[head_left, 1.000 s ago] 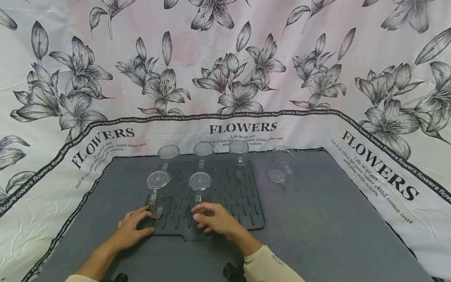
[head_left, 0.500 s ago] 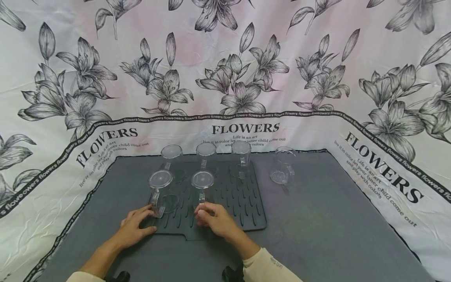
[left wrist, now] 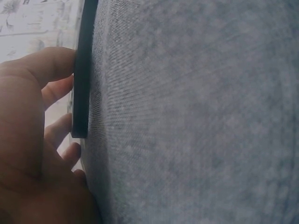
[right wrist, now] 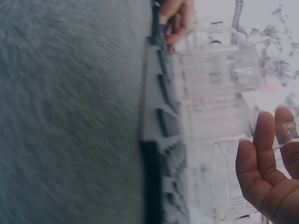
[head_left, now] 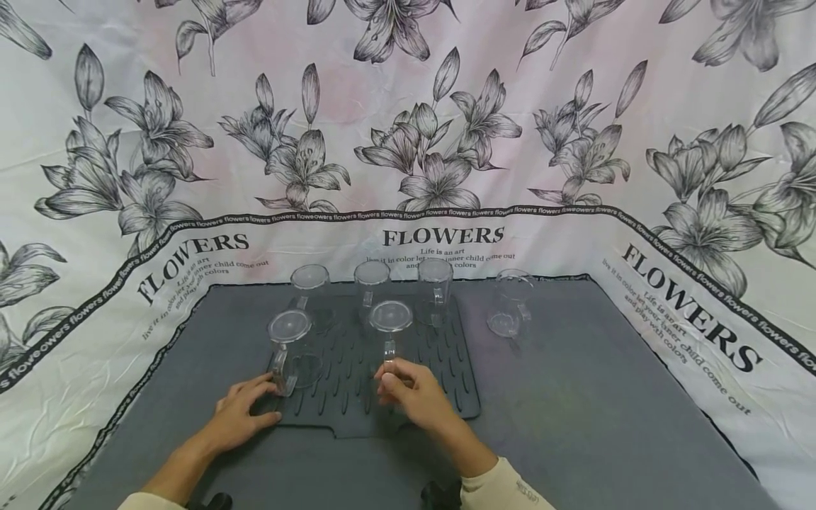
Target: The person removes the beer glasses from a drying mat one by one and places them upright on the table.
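Observation:
My right hand (head_left: 414,397) pinches the handle of an upside-down glass mug (head_left: 391,316), which hangs over the ribbed dark drying mat (head_left: 357,418). In the right wrist view, the fingers of this hand (right wrist: 268,168) are curled at the handle, and the mug's rim (right wrist: 219,182) stands clear of the mat. My left hand (head_left: 239,418) rests at the mat's front left corner, fingers loosely bent, beside another upside-down mug (head_left: 290,327). The left wrist view shows that hand's thumb (left wrist: 56,63) touching the mat's edge (left wrist: 81,93).
Three upside-down glass mugs, at left (head_left: 309,278), middle (head_left: 372,273) and right (head_left: 435,272), line the back of the mat. A further glass mug (head_left: 506,322) stands upright on the grey tabletop (head_left: 574,397) to the right. Flower-printed cloth (head_left: 344,184) hangs behind.
My right hand has closed on the front middle mug's handle, lifted the mug and carried it to the right. My left hand has stayed at the mat's corner.

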A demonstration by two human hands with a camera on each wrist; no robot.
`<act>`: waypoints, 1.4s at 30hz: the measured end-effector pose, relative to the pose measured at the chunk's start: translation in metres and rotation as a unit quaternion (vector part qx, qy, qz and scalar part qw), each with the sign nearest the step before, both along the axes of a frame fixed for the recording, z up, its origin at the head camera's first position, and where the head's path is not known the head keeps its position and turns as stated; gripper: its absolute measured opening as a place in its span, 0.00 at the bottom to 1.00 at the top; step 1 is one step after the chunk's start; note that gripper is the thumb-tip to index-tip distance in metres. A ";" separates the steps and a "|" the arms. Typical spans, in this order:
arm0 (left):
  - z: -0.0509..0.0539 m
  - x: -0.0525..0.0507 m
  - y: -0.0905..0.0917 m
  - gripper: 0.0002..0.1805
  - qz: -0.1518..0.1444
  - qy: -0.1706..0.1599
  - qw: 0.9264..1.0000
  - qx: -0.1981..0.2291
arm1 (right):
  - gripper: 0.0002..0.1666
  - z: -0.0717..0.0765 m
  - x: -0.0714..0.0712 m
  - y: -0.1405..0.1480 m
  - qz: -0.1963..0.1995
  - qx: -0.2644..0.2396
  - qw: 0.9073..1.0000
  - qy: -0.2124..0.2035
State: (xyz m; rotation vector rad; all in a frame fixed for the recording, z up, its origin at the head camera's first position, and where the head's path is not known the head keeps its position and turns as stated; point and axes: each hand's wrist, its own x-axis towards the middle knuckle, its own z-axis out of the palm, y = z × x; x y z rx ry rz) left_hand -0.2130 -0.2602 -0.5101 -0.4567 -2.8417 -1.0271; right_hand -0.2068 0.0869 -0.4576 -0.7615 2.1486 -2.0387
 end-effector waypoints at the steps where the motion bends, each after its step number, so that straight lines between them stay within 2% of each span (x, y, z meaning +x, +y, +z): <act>1: 0.000 0.000 0.000 0.16 0.000 -0.001 1.000 0.000 | 0.12 0.003 0.001 0.003 -0.002 0.002 1.000 0.006; 7: 0.000 0.000 0.001 0.16 0.002 0.001 1.000 0.000 | 0.12 0.028 0.007 0.021 -0.007 0.008 0.999 0.035; 15: 0.000 0.000 0.001 0.16 0.002 -0.002 1.000 -0.004 | 0.12 0.058 0.022 0.040 -0.021 0.016 0.999 0.039; 24: 0.003 0.002 0.002 0.17 0.005 -0.016 1.000 -0.006 | 0.09 0.080 0.030 0.062 -0.037 0.023 0.994 0.099; 31: 0.003 0.002 0.003 0.17 0.003 -0.022 1.000 -0.010 | 0.08 0.098 0.039 0.083 -0.087 0.026 0.982 0.164; 42: 0.003 0.002 0.003 0.16 0.004 -0.007 1.000 -0.008 | 0.11 0.113 0.046 0.099 -0.128 0.006 0.972 0.196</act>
